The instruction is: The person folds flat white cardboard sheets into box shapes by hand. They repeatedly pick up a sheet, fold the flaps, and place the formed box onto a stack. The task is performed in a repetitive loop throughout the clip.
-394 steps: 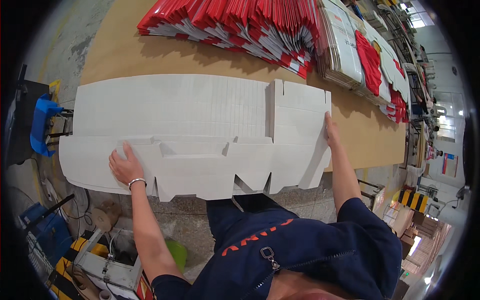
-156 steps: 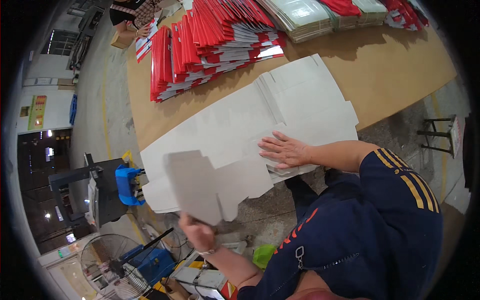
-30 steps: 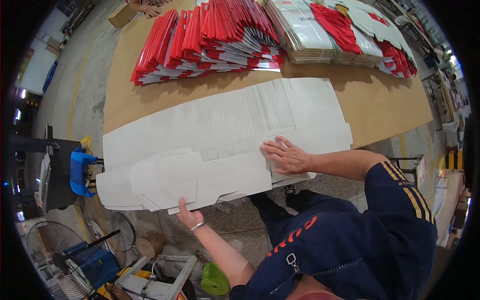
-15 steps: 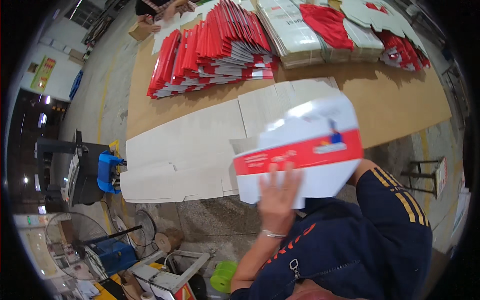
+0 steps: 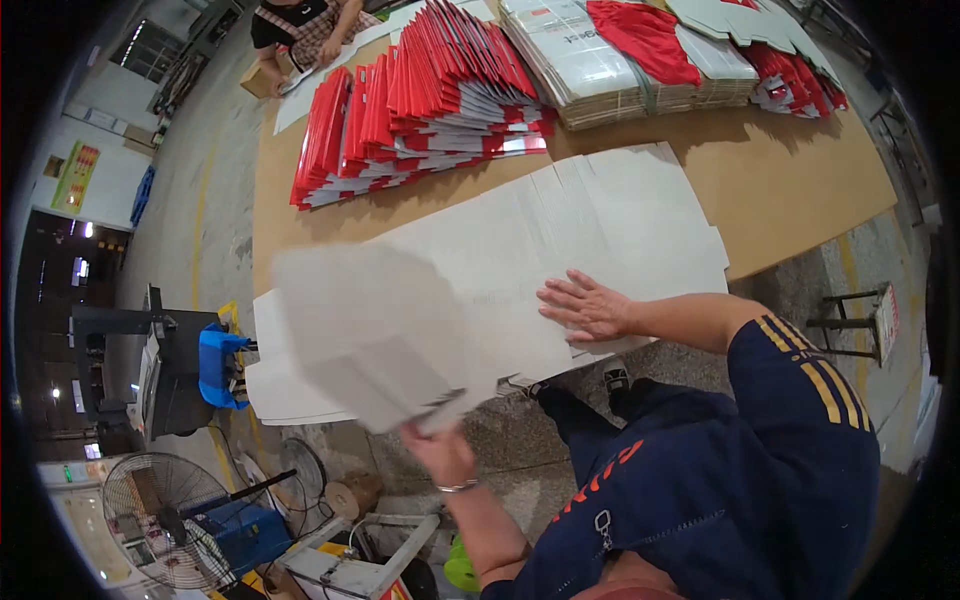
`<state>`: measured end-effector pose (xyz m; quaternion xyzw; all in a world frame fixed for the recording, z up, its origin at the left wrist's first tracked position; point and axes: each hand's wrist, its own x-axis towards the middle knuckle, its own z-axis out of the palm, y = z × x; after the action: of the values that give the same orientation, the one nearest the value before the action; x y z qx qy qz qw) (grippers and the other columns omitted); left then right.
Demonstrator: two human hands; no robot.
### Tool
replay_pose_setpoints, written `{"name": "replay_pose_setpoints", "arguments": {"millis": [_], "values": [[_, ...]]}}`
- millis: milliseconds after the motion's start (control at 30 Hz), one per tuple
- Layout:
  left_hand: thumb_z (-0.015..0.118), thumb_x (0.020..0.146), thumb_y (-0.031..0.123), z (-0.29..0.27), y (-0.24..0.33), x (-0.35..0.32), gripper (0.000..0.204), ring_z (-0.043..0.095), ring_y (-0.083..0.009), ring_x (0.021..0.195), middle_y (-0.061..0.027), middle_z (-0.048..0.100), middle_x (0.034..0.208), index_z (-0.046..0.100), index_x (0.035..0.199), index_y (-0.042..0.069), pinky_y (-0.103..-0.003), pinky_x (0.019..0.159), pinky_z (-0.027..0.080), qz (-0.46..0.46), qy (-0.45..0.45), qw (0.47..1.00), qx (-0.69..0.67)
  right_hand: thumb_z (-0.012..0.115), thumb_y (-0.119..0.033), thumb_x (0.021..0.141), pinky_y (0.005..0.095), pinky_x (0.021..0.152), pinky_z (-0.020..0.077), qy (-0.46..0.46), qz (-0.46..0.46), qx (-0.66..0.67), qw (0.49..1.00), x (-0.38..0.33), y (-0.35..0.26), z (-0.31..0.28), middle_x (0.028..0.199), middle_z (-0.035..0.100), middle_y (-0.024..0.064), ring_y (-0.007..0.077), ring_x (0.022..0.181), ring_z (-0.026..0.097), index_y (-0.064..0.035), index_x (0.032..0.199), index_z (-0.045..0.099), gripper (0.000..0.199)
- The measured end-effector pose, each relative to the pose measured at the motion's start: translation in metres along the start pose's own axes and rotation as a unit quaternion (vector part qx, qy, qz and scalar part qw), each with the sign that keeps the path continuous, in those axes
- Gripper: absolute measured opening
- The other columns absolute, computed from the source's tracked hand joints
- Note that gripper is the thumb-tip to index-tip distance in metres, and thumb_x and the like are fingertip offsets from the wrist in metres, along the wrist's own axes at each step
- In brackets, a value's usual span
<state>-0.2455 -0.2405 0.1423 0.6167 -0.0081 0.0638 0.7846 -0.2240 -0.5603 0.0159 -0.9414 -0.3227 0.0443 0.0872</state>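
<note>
The person stands at the near edge of a brown worktable [image 5: 800, 180] and works a stack of flat white cardboard sheets [image 5: 590, 230] that covers most of its front half. The left hand [image 5: 440, 455] is closed around the lower edge of one white sheet [image 5: 370, 330], which is lifted off the stack and tilted toward the camera; the sheet is blurred, so its cut outline cannot be read. The right hand [image 5: 585, 305] lies open and flat, fingers spread, pressing on the near edge of the stack and gripping nothing. Judging from this, the work is in its middle: one sheet is up in the hand and the stack beneath it looks several layers thick at the overhanging left end, so a good deal seems left to go through. How many sheets are already dealt with cannot be told. Behind the white stack, rows of folded red and white cartons [image 5: 420, 110] lie fanned across the table, and bundled flat cartons [image 5: 600, 65] sit at the far edge. Another person [image 5: 300, 25] is busy at the far end of the table, apart from this work. To the left on the floor stand a blue machine part [image 5: 222, 365] and a floor fan [image 5: 160, 520].
</note>
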Motion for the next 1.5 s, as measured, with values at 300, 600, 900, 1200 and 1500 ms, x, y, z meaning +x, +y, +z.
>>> {"name": "replay_pose_setpoints", "arguments": {"millis": [300, 600, 900, 1200, 1500], "values": [[0.079, 0.062, 0.057, -0.169, -0.115, 0.047, 0.103, 0.035, -0.0271, 0.133, -0.0041, 0.035, 0.147, 0.033, 0.143, 0.013, -0.048, 0.108, 0.032, -0.115, 0.033, 0.926, -0.358, 0.043, -0.051, 0.091, 0.0490, 0.115, -0.0005, -0.082, 0.030, -0.023, 0.996, 0.009, -0.005, -0.005, 0.155, 0.012, 0.0107, 0.0271, 0.144, 0.005, -0.0165, 0.148, 0.023, 0.069], [0.069, 0.083, 0.018, -0.148, -0.146, 0.060, 0.058, 0.051, -0.0264, 0.116, -0.0103, 0.051, 0.131, 0.045, 0.132, 0.000, -0.044, 0.099, 0.042, -0.175, 0.200, 0.934, -0.239, 0.052, -0.050, 0.088, 0.0515, 0.115, 0.0041, -0.110, 0.045, -0.011, 0.993, 0.014, -0.007, -0.015, 0.154, 0.015, 0.0124, 0.0287, 0.143, 0.010, -0.0173, 0.146, 0.026, 0.071], [0.063, 0.084, -0.002, -0.089, -0.078, 0.059, 0.035, 0.059, -0.0200, 0.097, -0.0108, 0.060, 0.117, 0.058, 0.118, -0.002, -0.037, 0.085, 0.052, -0.018, 0.246, 0.969, 0.009, 0.047, -0.057, 0.088, 0.0692, 0.106, 0.0039, -0.024, 0.080, 0.018, 0.996, 0.020, -0.017, -0.005, 0.154, 0.016, 0.0110, 0.0288, 0.143, 0.011, -0.0181, 0.146, 0.027, 0.073], [0.053, 0.083, 0.002, 0.139, 0.026, -0.030, 0.045, 0.053, -0.0318, 0.121, -0.0167, 0.054, 0.130, 0.056, 0.128, 0.008, -0.040, 0.096, 0.047, 0.244, -0.209, 0.843, 0.431, 0.039, -0.063, 0.088, 0.0696, 0.106, 0.0016, -0.006, 0.079, -0.023, 0.997, -0.014, -0.002, -0.001, 0.155, 0.014, 0.0099, 0.0289, 0.143, 0.008, -0.0188, 0.147, 0.026, 0.075], [0.053, 0.084, 0.006, 0.157, 0.015, -0.054, 0.046, 0.050, -0.0296, 0.124, -0.0128, 0.051, 0.135, 0.055, 0.130, 0.012, -0.043, 0.101, 0.040, 0.252, -0.195, 0.831, 0.455, 0.038, -0.063, 0.089, 0.0688, 0.106, 0.0016, -0.028, 0.074, -0.007, 0.997, -0.020, 0.003, -0.008, 0.155, 0.015, 0.0100, 0.0291, 0.143, 0.009, -0.0190, 0.147, 0.026, 0.073]]}}
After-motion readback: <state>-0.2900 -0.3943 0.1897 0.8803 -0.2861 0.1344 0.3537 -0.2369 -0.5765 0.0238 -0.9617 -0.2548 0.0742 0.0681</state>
